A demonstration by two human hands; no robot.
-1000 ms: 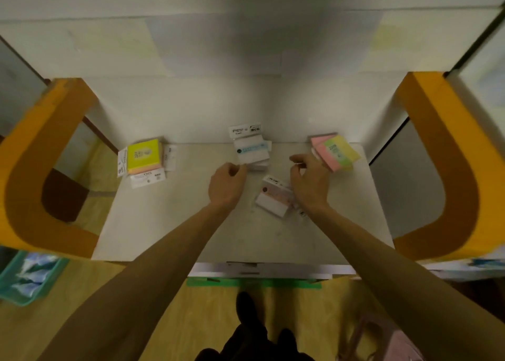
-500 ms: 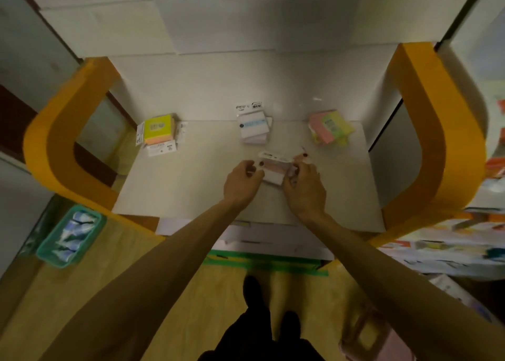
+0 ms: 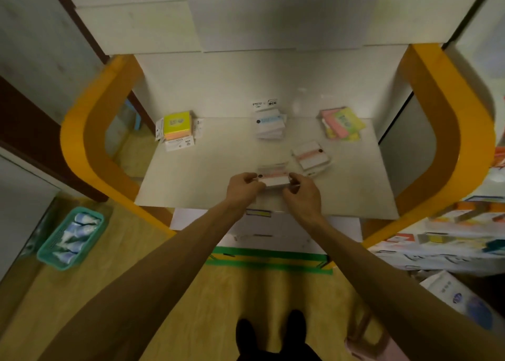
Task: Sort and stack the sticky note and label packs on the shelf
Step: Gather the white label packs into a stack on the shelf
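Yellow pack (image 3: 177,122); teal basket (image 3: 71,237); orange shelf frame (image 3: 90,131).

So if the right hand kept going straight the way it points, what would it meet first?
Probably the pink-striped label pack lying just beyond the right hand, ahead of the pack it holds; depth is uncertain.

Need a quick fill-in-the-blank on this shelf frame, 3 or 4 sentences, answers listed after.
1. The left hand and right hand both hold one pack with a ____ stripe.
2. The yellow-topped stack sits at the shelf's back ____ corner.
3. The blue-striped stack stands against the back wall, between the yellow-topped stack and the ____ and yellow stack.
4. On the floor at left lies a ____ basket.

Missing words: pink; left; pink; teal
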